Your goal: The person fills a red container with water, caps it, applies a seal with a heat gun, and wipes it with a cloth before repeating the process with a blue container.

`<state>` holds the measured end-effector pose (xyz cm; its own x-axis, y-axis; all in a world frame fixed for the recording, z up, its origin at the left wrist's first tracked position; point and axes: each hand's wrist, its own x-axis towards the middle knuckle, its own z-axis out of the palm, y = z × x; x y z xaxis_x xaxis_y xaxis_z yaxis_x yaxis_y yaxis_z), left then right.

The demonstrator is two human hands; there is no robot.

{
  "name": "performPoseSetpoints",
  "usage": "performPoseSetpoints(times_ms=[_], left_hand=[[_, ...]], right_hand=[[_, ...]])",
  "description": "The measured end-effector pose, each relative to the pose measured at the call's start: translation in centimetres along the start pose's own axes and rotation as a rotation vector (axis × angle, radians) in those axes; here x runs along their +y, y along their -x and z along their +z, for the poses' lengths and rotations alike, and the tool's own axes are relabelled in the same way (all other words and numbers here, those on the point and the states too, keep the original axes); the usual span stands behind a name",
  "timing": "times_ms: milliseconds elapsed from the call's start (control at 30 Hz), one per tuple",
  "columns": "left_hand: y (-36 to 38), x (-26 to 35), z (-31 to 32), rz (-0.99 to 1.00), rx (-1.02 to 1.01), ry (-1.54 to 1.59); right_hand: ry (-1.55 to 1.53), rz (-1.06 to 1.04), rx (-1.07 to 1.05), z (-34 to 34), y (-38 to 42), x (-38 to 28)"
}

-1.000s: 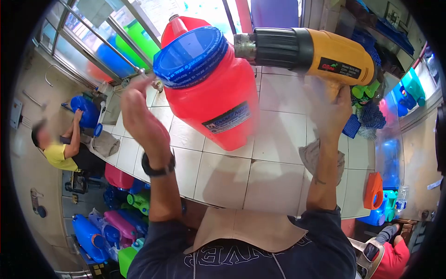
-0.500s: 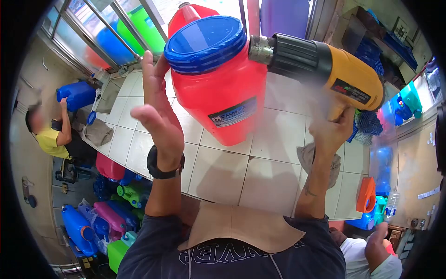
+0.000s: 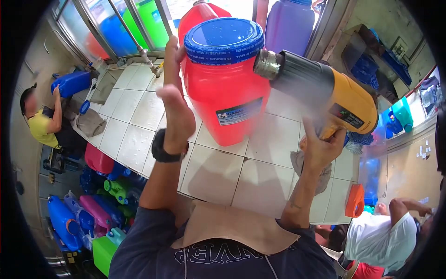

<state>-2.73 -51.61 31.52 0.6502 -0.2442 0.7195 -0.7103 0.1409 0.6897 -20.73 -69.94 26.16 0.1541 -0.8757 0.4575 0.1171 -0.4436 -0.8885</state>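
Note:
A red plastic container [image 3: 218, 95] with a paper label [image 3: 241, 111] stands on white tiles in front of me. Its blue screw lid [image 3: 224, 35] has a printed seal band [image 3: 223, 56] around the edge. My right hand [image 3: 321, 151] is wrapped around the handle of a yellow and black heat gun [image 3: 320, 83]. The gun's metal nozzle points left, close by the seal band's right side. Fingers stretched and thumb apart, my left hand [image 3: 179, 111] is upright along the container's left side, holding nothing.
Behind stand another red container [image 3: 197, 16] and a purple one [image 3: 289, 28]. At left, a person in yellow [image 3: 44, 128] handles a blue container [image 3: 70, 84] by the counter [image 3: 134, 121]. Colourful jugs [image 3: 95, 211] crowd the floor. A person in white [image 3: 378, 237] is at lower right.
The view has shifted, and the container appears further right. The nozzle is lower against the lid's side, and lettering shows on the seal band. The person in white has moved.

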Motion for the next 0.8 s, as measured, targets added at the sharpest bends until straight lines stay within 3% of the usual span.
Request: performPoseSetpoints(times_ms=[167, 267, 333, 400, 467, 533, 567, 600, 667, 733, 800], left_hand=[[0.4, -1.1, -0.7, 0.129, 0.008, -0.084], [-2.5, -1.6, -1.6, -0.029, -0.025, 0.072], [-3.8, -1.2, -0.4, -0.201, -0.053, 0.463], [-3.3, -1.1, -0.2, -0.065, -0.123, 0.204], [-2.2, -0.7, -0.3, -0.044, -0.085, 0.266], [-0.7, -0.1, -0.4, 0.073, -0.024, 0.093], [-0.2, -0.2, -0.6, 0.126, 0.006, 0.08], [-0.2, -0.3, -0.9, 0.125, 0.005, 0.082], [-0.9, -0.1, -1.6, 0.02, 0.068, -0.061], [-2.1, 0.7, -2.0, 0.097, 0.105, 0.018], [-3.3, 1.4, -2.4, 0.058, -0.041, -0.167]], right_hand=[[0.058, 0.03, 0.006, -0.3, 1.2, 0.2], [0.108, 0.046, -0.001, -1.0, 2.0, -0.1], [0.061, 0.053, -0.009, -1.3, 2.6, -0.2], [0.075, 0.035, 0.006, -1.4, 3.1, 0.0], [0.114, 0.018, 0.009, -1.5, 3.5, 0.2], [0.182, 0.009, -0.005, -1.6, 3.6, 0.6], [0.277, -0.132, 0.005, -1.7, 3.5, 1.2], [0.279, -0.132, 0.006, -2.1, 3.4, 1.4], [0.163, 0.056, -0.082, -3.4, 3.4, 1.8], [0.055, 0.175, -0.153, -6.0, 2.8, 3.7], [-0.04, 0.34, -0.226, -11.6, 2.0, 10.8]])
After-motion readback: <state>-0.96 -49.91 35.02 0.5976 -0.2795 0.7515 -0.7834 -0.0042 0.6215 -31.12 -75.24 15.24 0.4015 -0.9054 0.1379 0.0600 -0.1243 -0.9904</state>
